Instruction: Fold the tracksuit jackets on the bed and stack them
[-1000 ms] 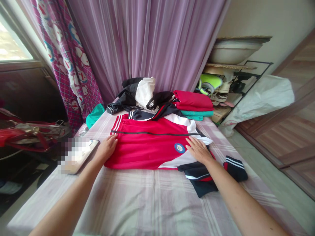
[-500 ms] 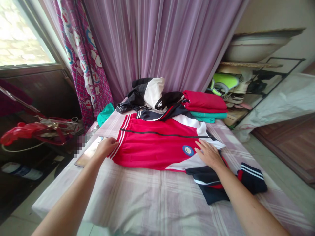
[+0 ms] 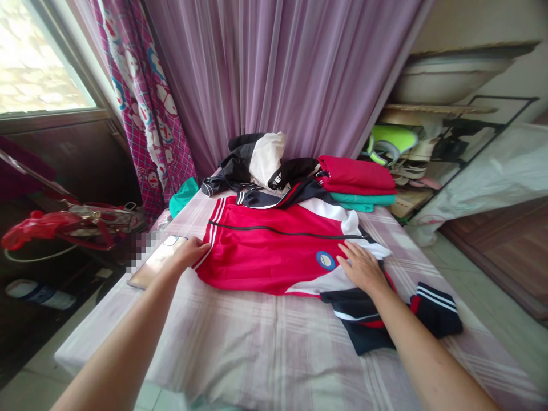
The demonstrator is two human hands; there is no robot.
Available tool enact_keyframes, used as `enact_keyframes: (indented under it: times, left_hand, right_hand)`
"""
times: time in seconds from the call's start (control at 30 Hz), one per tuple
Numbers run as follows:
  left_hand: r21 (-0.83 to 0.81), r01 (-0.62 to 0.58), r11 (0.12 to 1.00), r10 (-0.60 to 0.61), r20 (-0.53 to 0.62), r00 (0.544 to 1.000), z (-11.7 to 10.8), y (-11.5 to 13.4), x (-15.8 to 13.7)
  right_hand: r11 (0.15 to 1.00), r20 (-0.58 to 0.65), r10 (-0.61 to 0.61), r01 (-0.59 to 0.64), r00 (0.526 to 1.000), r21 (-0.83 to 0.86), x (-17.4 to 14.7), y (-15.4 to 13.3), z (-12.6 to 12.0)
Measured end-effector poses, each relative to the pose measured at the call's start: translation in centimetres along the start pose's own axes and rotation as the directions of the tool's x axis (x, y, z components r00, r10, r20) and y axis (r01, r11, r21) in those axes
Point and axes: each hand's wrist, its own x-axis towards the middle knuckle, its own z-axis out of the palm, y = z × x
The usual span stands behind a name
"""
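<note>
A red, white and navy zip-up track jacket [image 3: 257,260] lies spread on its side across the bed, its striped hem to the left and its collar end to the right. My left hand [image 3: 193,251] pinches the hem at the near left. My right hand [image 3: 362,265] rests flat, fingers apart, on the white chest panel beside a round blue badge [image 3: 325,261]. One dark sleeve [image 3: 363,328] bends toward me under my right forearm; the other stretches along the far side. A phone [image 3: 156,262] lies just left of my left hand.
Behind the jacket sits a heap of black and white clothes [image 3: 265,160]. Folded red [image 3: 357,176] and teal [image 3: 363,201] garments are stacked at the back right. A shelf rack [image 3: 466,142] stands to the right, a red bag [image 3: 98,228] to the left. Purple curtains [image 3: 274,68] hang behind.
My left hand has shifted slightly right and up with the hem, which is now a little bunched. The right hand stays nearly in place on the chest panel.
</note>
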Motion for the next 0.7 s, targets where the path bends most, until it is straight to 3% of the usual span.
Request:
enact_keyframes:
  times: [0.13, 0.23, 0.4, 0.47, 0.57, 0.7]
  left_hand:
    - [-0.190, -0.019, 0.982, 0.029, 0.050, 0.998, 0.2, -0.1, -0.3]
    - [-0.265, -0.034, 0.964, 0.039, 0.013, 0.999, 0.3, -1.0, -0.1]
    - [0.012, -0.045, 0.999, 0.047, -0.129, 0.991, 0.8, -1.7, 0.4]
    - [0.051, -0.052, 0.997, 0.060, -0.151, 0.987, 0.9, -1.6, 0.6]
    - [-0.103, -0.054, 0.993, 0.043, -0.105, 0.994, 0.7, -1.4, 1.1]
    - [-0.450, 0.007, 0.893, 0.015, 0.044, 0.999, -0.1, -0.6, 3.3]
  right_hand:
    - [0.996, 0.039, 0.084, -0.082, 0.996, -0.030, -0.3, -0.7, -0.6]
    - [0.981, 0.030, 0.188, -0.186, 0.982, -0.060, -0.3, -1.2, -1.6]
    - [0.938, 0.108, 0.343, -0.346, 0.933, 0.001, 2.7, -0.4, -4.5]
    - [0.915, 0.097, 0.401, -0.404, 0.911, 0.014, 4.9, 0.4, -5.4]
    - [0.890, 0.052, 0.457, -0.456, 0.888, -0.020, 8.4, 1.2, -5.8]
    - [0.810, 0.135, 0.581, -0.586, 0.802, -0.004, 11.8, 1.4, -5.1]
